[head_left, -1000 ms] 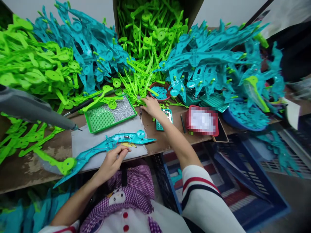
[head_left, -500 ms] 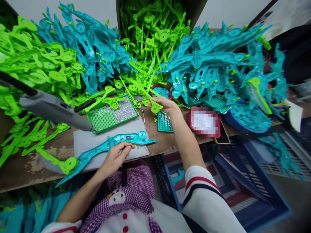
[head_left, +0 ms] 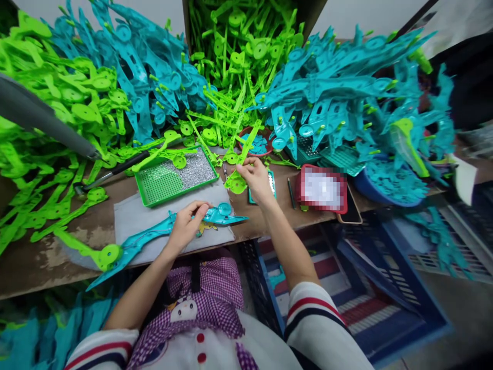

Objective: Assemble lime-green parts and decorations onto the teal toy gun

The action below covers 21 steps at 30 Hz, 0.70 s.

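Observation:
A long teal plastic piece (head_left: 150, 235) lies slantwise on a grey cloth (head_left: 129, 216) at the table's front edge. My left hand (head_left: 187, 225) is over its middle, thumb and forefinger pinched; what they hold is too small to make out. Below these fingers shows a small yellow item (head_left: 208, 226). In my right hand (head_left: 257, 180), just above the table, is a lime-green plastic part (head_left: 235, 183) with a round end. A green perforated tray (head_left: 159, 184), partly filled with small silvery pieces, sits behind the cloth.
Heaps of lime-green parts (head_left: 57, 87) and teal parts (head_left: 323, 97) line the back. A grey hanging tool (head_left: 42, 113) reaches in from the left. On the right are a red-rimmed box (head_left: 341, 205) and a blue bowl (head_left: 389, 198). Below stands a blue crate (head_left: 416, 313).
My right hand has drawn back from the pile with the green part, now turned more upright. My left hand has shifted slightly up. The grey hanging tool has swung up and left.

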Tool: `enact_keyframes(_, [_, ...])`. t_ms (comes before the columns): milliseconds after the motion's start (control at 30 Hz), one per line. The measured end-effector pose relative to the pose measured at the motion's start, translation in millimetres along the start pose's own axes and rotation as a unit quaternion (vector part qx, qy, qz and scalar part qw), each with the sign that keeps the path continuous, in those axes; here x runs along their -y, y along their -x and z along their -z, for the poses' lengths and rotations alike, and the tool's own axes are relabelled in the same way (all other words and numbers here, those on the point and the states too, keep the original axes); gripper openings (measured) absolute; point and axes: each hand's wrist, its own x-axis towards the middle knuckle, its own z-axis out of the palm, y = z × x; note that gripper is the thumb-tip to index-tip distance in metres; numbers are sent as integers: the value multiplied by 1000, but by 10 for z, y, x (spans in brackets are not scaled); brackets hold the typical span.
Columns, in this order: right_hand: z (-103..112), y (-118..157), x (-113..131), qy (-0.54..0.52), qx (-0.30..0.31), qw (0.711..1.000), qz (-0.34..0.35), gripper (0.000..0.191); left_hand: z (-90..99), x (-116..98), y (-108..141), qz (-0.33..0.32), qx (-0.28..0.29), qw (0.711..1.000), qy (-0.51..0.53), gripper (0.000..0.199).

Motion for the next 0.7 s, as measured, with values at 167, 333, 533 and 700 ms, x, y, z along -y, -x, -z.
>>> enact_keyframes(167, [-247,425,19,-106,45,990,-82,62,-142,35,-6,-27,23,999,-31,33])
enact_keyframes(333, [-69,542,-70,-74,1,993,-89,61,-59,25,53,-51,31,997,-50,31])
enact_keyframes(533, [329,317,-188,171,-5,985,-4,47,213,87,136,-24,-19,998,-51,34])
enact_keyframes(700, [86,-324,-151,371,13,922,111,38,159,-34,278,-85,-35,995,-48,34])
